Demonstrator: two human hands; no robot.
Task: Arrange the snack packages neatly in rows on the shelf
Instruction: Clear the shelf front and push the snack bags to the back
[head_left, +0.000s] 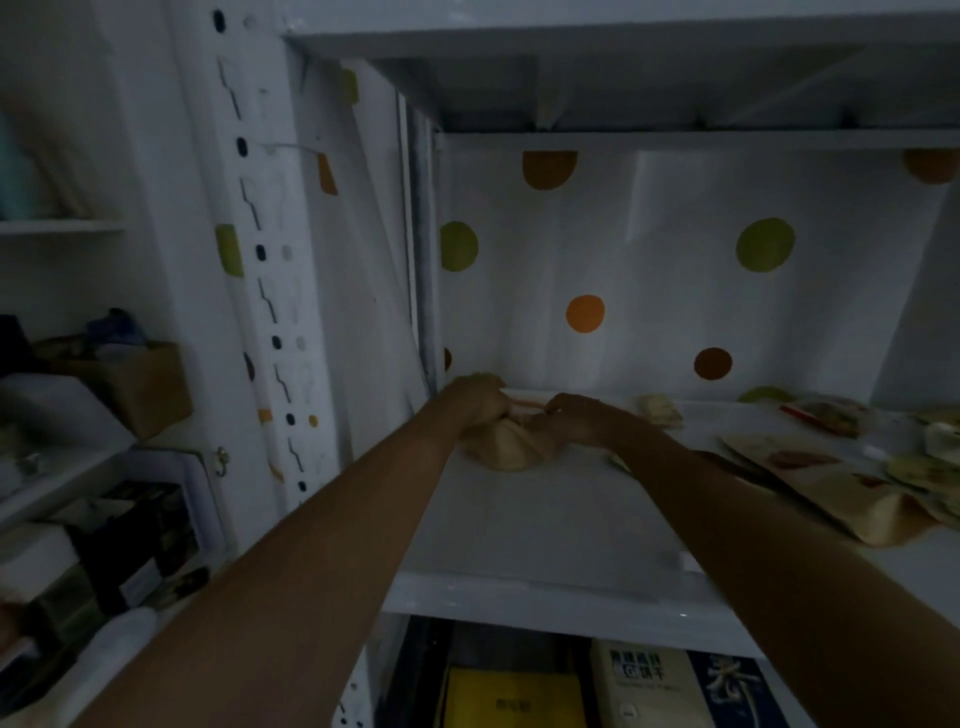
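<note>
Dim light; detail limited. A tan snack pouch (511, 449) is held at the back-left corner of the shelf (545, 525), about 9 o'clock from the shelf's middle. The left hand (475, 397) is closed over the pouch's top at its left end; the right hand (574, 415) is pinched on the top edge at its right end. Both are curled tight on the one package.

Risks, as judged: the pouch looks soft and slumped, so it may flop forward once released if its base is not flattened. If set askew against the side wall, the first row would start crooked.

Surroundings: a loose heap of flat packages (831, 483) lies at 3 o'clock, overlapping and unsorted. One small packet (660, 409) lies near the back wall, just beside the right hand at 1 o'clock. The right forearm crosses the edge of the heap; a careless pull-back could drag packages forward. The middle of the shelf is bare. Boxes (644, 686) are visible on the level below.
</note>
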